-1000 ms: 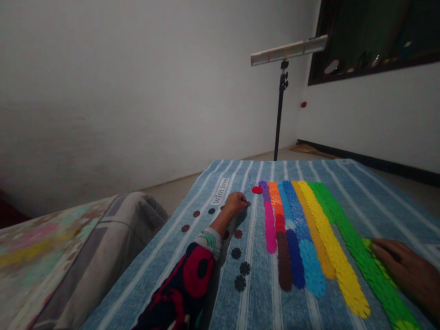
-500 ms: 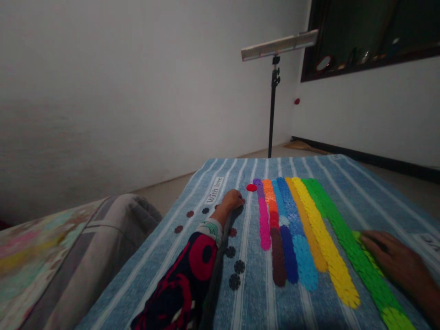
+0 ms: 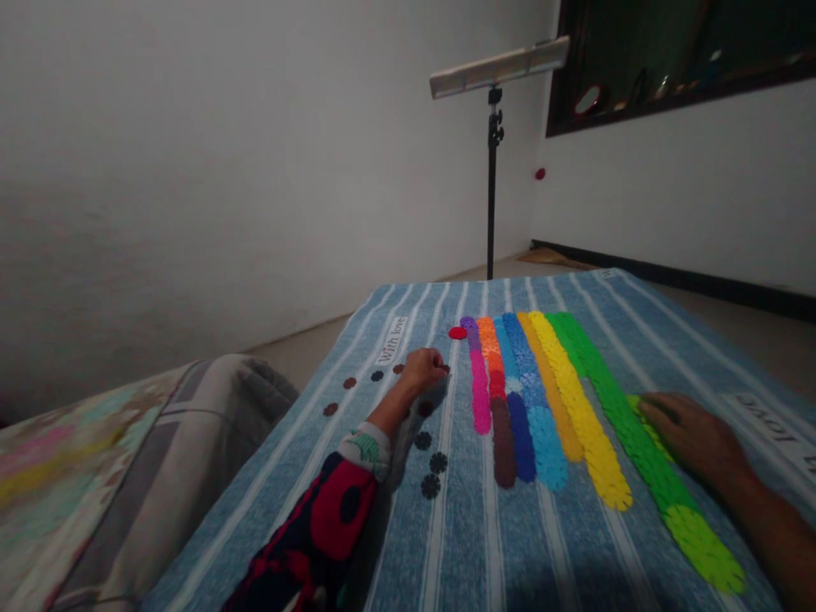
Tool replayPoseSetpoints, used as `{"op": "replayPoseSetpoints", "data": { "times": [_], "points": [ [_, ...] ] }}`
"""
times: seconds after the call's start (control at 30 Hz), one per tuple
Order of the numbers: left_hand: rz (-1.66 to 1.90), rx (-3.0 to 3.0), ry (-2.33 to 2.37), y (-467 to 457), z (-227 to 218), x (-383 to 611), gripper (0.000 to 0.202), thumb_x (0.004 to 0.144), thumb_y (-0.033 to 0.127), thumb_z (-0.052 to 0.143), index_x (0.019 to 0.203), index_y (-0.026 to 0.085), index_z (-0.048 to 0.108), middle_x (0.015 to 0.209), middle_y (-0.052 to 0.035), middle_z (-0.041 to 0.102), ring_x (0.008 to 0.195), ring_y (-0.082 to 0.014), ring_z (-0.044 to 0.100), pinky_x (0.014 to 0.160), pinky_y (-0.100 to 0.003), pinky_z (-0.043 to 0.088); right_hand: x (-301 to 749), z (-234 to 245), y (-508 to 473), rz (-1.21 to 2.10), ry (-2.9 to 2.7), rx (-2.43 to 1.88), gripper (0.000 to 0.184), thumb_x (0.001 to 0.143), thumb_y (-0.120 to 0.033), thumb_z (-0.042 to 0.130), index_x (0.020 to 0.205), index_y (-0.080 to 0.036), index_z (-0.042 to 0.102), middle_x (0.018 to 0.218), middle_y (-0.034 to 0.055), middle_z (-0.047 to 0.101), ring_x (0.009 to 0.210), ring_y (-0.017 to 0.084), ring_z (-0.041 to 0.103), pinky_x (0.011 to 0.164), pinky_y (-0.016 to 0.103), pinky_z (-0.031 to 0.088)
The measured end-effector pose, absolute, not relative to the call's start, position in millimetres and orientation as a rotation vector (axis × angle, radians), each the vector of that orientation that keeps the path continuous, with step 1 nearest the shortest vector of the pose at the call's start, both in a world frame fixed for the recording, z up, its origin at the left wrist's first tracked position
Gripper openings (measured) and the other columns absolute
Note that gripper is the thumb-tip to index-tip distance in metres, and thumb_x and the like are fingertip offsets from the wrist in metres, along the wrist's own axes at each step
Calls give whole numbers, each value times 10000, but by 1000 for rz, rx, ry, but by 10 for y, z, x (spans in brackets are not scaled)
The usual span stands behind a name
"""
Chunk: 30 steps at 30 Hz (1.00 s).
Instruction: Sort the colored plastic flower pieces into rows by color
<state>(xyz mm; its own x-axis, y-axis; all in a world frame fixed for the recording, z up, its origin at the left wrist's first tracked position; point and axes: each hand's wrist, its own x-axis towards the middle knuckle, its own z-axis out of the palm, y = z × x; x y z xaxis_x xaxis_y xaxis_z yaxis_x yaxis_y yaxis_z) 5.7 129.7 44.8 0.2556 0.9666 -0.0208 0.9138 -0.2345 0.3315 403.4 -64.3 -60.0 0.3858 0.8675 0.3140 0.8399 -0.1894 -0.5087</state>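
Observation:
My left hand (image 3: 424,371) is above the left part of the cloth, its fingers pinched at a small dark brown notched disc (image 3: 445,370). Several brown and black notched discs (image 3: 422,440) lie loose around that forearm. To the right, overlapping discs form long rows by colour, among them a yellow row (image 3: 583,416), a green row (image 3: 628,425) and a brown row (image 3: 503,446). My right hand (image 3: 694,433) lies with its fingers stretched over a short line of lime green discs (image 3: 651,425) beside the green row. A red disc (image 3: 457,333) sits beyond my left hand.
Blue striped cloth (image 3: 306,518) with printed words covers the table. A bed or seat with a grey cover (image 3: 210,416) stands close on the left. Behind the table is a lamp on a black stand (image 3: 491,187), near white walls and a dark window (image 3: 676,51).
The camera view has shifted slightly. A brown disc now shows at my left fingertips, where the fingers were blurred before. My right hand stays by the lime discs.

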Motion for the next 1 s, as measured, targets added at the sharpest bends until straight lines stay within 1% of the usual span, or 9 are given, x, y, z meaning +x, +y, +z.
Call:
{"op": "replayPoseSetpoints", "data": {
  "times": [0.1,0.27,0.43,0.6,0.8,0.9,1.0],
  "points": [
    [316,2210,1532,930,370,-14,84,691,195,677,770,180,703,771,-8,724,790,-167,659,704,-235,489,4043,-594,-643,43,-1480,-2047,533,832,-575,378,952,-189,724,1059,100,716,998,282,658,875,407,513],
    [329,2068,1194,238,239,-16,25,693,151,637,703,173,629,771,-4,717,740,-136,636,659,-215,463,4042,-576,-647,40,-1471,-2050,511,829,-563,386,951,-200,725,1050,87,719,984,274,657,876,406,507],
    [251,2054,1118,-222,284,136,46,682,120,610,684,166,607,721,15,663,669,-107,576,615,-204,406,4032,-558,-652,38,-1482,-2042,499,831,-550,386,941,-199,724,1040,86,719,979,270,652,867,399,505],
    [210,2138,1131,-362,284,245,64,676,113,582,672,176,588,711,25,611,665,-109,538,612,-217,379,4029,-548,-653,29,-1469,-2037,494,825,-554,387,926,-207,725,1026,82,719,957,266,655,853,392,509],
    [224,2132,1092,-400,253,266,88,673,107,548,665,185,587,709,25,612,686,-118,557,638,-230,386,4033,-555,-648,37,-1475,-2044,491,828,-546,387,927,-206,726,1015,81,718,947,260,654,845,382,506],
    [246,2125,1119,-380,248,244,58,672,126,566,658,182,574,693,23,607,666,-117,547,623,-232,376,4036,-560,-651,15,-1478,-2042,496,835,-544,380,935,-199,723,1030,84,715,970,261,648,854,381,501],
    [267,2095,1150,-342,239,215,51,671,131,582,662,179,570,719,15,630,676,-120,552,623,-231,383,4040,-552,-658,19,-1478,-2046,500,835,-547,382,939,-195,721,1031,85,715,986,265,644,871,388,496]
  ]
}}
